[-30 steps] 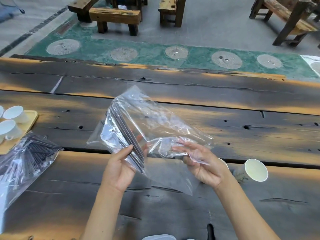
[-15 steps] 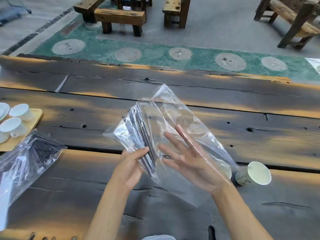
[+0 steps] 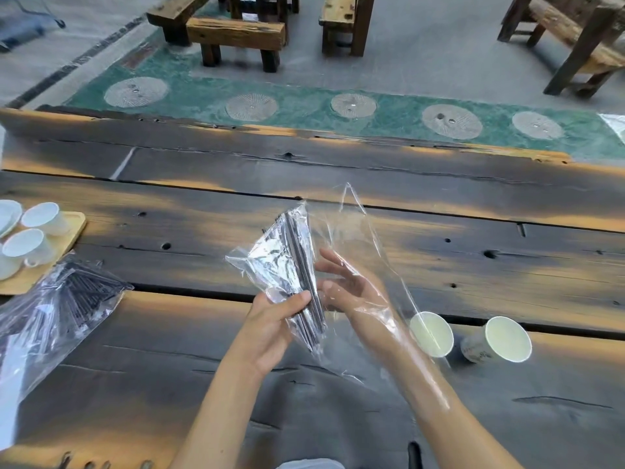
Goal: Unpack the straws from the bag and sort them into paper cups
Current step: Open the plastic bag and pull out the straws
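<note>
My left hand (image 3: 270, 319) pinches a clear plastic bag (image 3: 358, 238) from outside, clamping a bundle of black straws (image 3: 302, 265) inside it. My right hand (image 3: 348, 286) is inside the bag up to the forearm, fingers spread, just right of the straws. Two white paper cups lie on their sides on the table to the right, one (image 3: 431, 334) seen through the bag and another (image 3: 504, 338) beyond it. A second clear bag full of black straws (image 3: 61, 309) lies at the left.
A wooden tray (image 3: 72, 231) with white ceramic cups (image 3: 44, 218) sits at the far left of the dark plank table (image 3: 473, 265). Wooden benches (image 3: 236, 32) stand on the floor beyond the table.
My right hand has gone from gripping the bag's mouth to reaching deep inside the bag toward the straws. The bag has tilted more upright, and a second paper cup has come into view.
</note>
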`<state>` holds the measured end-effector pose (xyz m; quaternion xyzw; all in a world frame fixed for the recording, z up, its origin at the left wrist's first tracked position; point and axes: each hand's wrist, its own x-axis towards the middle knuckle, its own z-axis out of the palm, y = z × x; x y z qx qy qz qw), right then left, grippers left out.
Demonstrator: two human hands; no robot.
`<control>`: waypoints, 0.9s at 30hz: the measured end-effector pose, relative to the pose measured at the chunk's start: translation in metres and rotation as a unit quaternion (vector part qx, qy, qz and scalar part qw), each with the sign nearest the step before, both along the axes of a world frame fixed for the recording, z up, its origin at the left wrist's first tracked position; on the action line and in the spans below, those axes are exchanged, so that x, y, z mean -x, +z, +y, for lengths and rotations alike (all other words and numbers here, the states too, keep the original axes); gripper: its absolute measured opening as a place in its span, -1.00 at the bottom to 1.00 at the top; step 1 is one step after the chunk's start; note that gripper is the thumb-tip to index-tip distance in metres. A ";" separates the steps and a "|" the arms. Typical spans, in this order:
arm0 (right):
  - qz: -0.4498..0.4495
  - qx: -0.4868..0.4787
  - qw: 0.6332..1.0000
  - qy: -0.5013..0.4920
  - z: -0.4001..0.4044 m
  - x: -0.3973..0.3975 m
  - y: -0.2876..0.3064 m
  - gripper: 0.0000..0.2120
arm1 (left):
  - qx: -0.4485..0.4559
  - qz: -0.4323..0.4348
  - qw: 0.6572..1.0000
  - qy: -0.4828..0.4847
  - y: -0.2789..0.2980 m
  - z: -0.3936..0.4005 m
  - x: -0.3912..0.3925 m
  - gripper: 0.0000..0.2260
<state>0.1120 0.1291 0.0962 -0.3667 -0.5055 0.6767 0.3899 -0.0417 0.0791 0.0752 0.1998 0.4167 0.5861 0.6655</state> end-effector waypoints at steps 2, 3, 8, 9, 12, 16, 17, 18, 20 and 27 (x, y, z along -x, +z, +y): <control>-0.012 -0.015 1.000 0.006 -0.002 0.003 0.000 -0.53 | 0.003 0.006 1.000 0.004 -0.001 -0.001 0.000 -0.75; -0.020 -0.019 1.000 0.006 -0.002 0.004 0.000 -0.52 | 0.004 0.004 1.000 0.007 -0.002 -0.001 0.000 -0.74; -0.042 0.000 0.999 -0.003 -0.005 0.005 0.001 -0.51 | 0.040 -0.030 0.997 0.055 -0.004 -0.003 0.008 -0.65; -0.044 0.003 0.999 -0.013 -0.007 0.003 0.001 -0.52 | 0.051 -0.039 0.996 0.069 -0.007 -0.004 0.011 -0.64; -0.029 0.055 0.998 -0.030 -0.013 0.005 0.001 -0.59 | 0.033 -0.026 0.997 0.063 -0.006 -0.005 0.011 -0.73; 0.071 0.217 0.973 0.018 -0.019 0.020 -0.002 -0.71 | 0.035 0.019 0.995 0.096 -0.002 -0.001 0.005 -0.69; 0.079 0.221 0.972 0.015 -0.019 0.021 -0.004 -0.70 | 0.037 0.029 0.994 0.101 -0.003 0.000 0.003 -0.63; 0.083 0.218 0.972 0.011 -0.020 0.020 -0.006 -0.71 | 0.038 0.037 0.993 0.107 -0.003 0.000 0.002 -0.59; 0.076 0.193 0.978 0.002 -0.017 0.016 -0.009 -0.80 | 0.035 0.054 0.992 0.112 -0.004 0.001 0.000 -0.63; -0.005 0.169 0.985 0.024 -0.015 0.018 -0.017 -0.85 | -0.002 0.111 0.990 0.081 -0.009 0.001 0.001 -0.73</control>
